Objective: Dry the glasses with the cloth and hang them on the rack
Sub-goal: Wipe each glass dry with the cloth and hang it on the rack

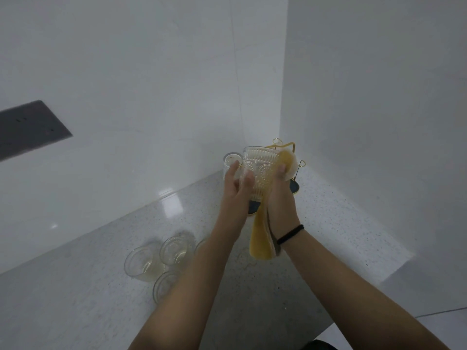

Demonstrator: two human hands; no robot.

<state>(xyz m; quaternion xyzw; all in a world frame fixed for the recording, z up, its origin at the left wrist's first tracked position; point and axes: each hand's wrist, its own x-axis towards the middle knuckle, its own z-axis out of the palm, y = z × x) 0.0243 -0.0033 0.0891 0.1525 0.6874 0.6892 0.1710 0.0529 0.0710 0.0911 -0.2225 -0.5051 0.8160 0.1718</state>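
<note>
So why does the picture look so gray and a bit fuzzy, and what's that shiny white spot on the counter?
Head view: the light is dim and flat, so walls and counter look gray; the shiny patch is glare from a light bouncing off the polished counter; the wide lens bends the edges; the patterned glass and hands look slightly soft, and the glasses waiting on the counter are hard to make out.

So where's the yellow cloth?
The cloth is right of centre, gripped by the right hand against the glass, in front of the rack.
</note>
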